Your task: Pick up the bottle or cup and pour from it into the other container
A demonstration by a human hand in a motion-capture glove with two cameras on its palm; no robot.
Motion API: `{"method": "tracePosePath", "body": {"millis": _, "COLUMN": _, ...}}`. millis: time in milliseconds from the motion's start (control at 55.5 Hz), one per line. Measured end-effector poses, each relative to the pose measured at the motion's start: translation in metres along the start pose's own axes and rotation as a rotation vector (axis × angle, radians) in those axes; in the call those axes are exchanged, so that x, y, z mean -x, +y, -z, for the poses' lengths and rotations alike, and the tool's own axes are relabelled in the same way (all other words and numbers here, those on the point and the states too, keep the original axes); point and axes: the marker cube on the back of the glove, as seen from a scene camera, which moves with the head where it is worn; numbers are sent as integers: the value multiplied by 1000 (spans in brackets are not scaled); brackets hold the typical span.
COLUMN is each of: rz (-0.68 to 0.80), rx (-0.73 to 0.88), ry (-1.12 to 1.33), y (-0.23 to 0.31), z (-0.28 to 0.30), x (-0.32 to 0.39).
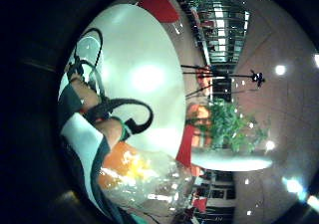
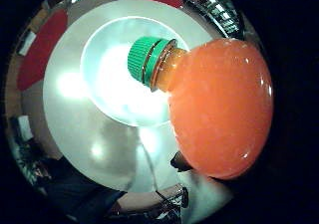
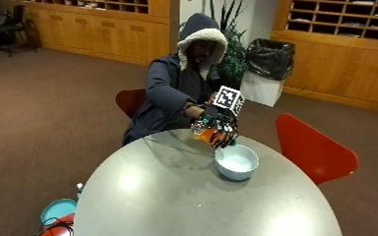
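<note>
In the outside view my gloved right hand (image 3: 219, 127) grips a clear bottle of orange drink (image 3: 204, 132) above the round grey table (image 3: 176, 196). The bottle is tilted, its green-capped neck pointing down toward a pale blue bowl (image 3: 236, 162) that stands on the table just below it. In the thumb side palm view the orange bottle (image 2: 219, 109) fills much of the picture, its green cap (image 2: 145, 57) screwed on and hanging over the bowl (image 2: 114, 84). The little finger side palm view shows the bottle's base (image 1: 134, 171) beside my fingers (image 1: 94, 104).
A red chair (image 3: 310, 147) stands at the table's far right and another (image 3: 130, 101) behind the seated person. A teal object (image 3: 58, 211) lies on the floor near the table's left edge. A black bin bag (image 3: 271, 59) and a plant stand farther back.
</note>
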Motion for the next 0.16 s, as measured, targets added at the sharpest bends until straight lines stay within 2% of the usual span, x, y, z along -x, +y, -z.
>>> {"method": "tracePosePath", "body": {"millis": 162, "rz": -8, "rx": -25, "ry": -53, "y": 5, "z": -3, "x": -14}}
